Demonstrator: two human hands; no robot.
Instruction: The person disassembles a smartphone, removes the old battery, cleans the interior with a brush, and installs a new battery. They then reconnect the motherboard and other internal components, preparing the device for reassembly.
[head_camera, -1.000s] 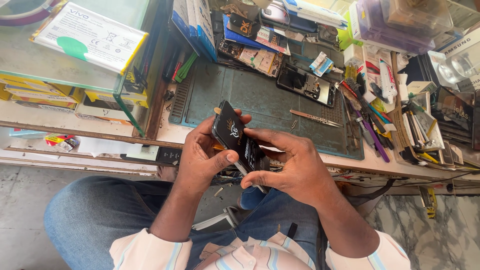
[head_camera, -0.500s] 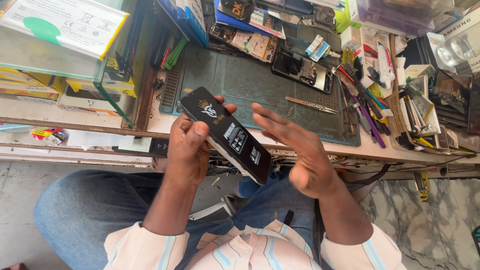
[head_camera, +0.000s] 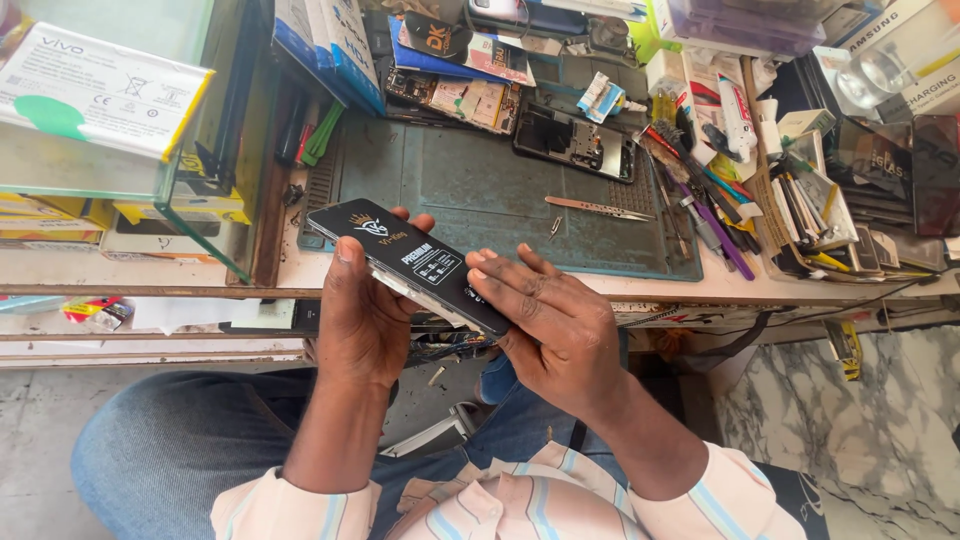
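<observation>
My left hand (head_camera: 362, 312) grips a black phone-shaped slab (head_camera: 405, 262) with white print and a small label on its face, holding it tilted above my lap at the bench's front edge. The fingers of my right hand (head_camera: 545, 322) lie flat on the slab's lower right end, pressing on the black face. A pale edge shows under the slab along its lower side.
A dark green work mat (head_camera: 480, 195) covers the bench, with metal tweezers (head_camera: 598, 208) and an opened phone body (head_camera: 574, 142) on it. Pens and tools (head_camera: 700, 205) crowd the right side. A glass case (head_camera: 150, 150) with a white battery stands at left.
The right hand, which hovered open beside the slab, has come down onto its lower end. The slab has levelled out and moved slightly right in the left hand.
</observation>
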